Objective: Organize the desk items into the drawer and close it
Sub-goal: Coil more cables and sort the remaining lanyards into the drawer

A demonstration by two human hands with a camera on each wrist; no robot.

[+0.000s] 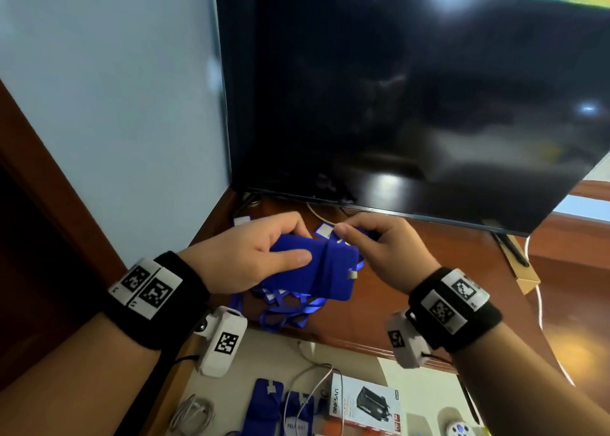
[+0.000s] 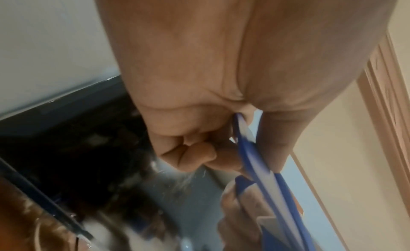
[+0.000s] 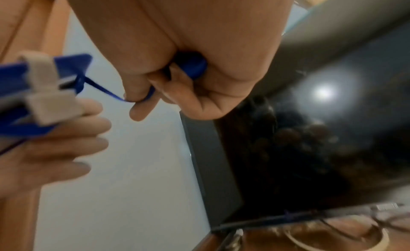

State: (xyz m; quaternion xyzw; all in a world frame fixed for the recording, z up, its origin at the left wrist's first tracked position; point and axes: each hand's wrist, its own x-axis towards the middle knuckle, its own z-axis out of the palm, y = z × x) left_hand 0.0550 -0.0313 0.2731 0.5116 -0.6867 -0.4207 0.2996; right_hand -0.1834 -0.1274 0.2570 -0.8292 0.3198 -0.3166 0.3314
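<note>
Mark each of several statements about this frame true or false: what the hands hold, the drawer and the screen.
1. The left hand grips a stack of blue card holders. True.
2. The right hand is empty. False: it pinches a thin blue lanyard ribbon.
3. The wooden drawer is closed. False: it stands open, with a white product box inside.
4. More blue lanyards lie on the brown wooden desk. True.
5. The large black screen shows a picture. False: it is dark.
</note>
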